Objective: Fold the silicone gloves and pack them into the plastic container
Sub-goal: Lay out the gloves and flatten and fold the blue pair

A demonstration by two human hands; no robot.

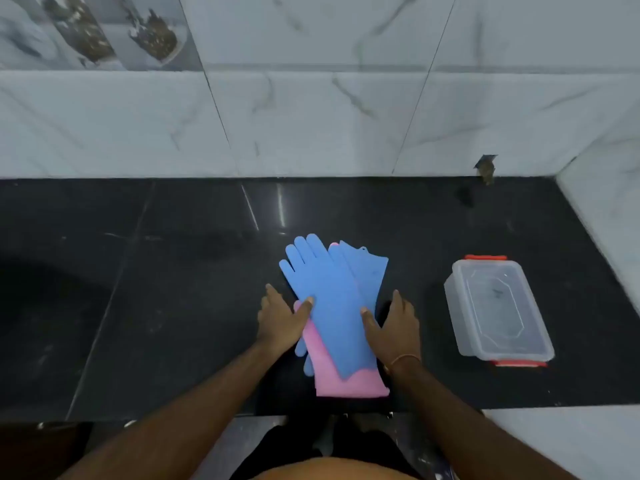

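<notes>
So both arms come in from the bottom of the frame, forearms angled toward each other over a black stone counter point(173, 306). The left hand point(282, 322) is flat and open, palm down, with the thumb resting on the edge of the top blue glove point(329, 306) and the fingers spread out on the counter beside it. The right hand point(393, 327) mirrors it on the other side, also open and flat, thumb touching the blue glove's right edge; there's a thin bracelet point(403, 358) on that wrist. The gloves are stacked in the middle of the counter: a pink glove point(349, 384) lies underneath with its cuff sticking out toward the person, and there looks to be a second blue glove point(372, 268) in the pile, though it's hard to separate the layers. The plastic container point(498, 308) with red clips sits to the right, well apart from the gloves, lid on as far as I can see.
</notes>
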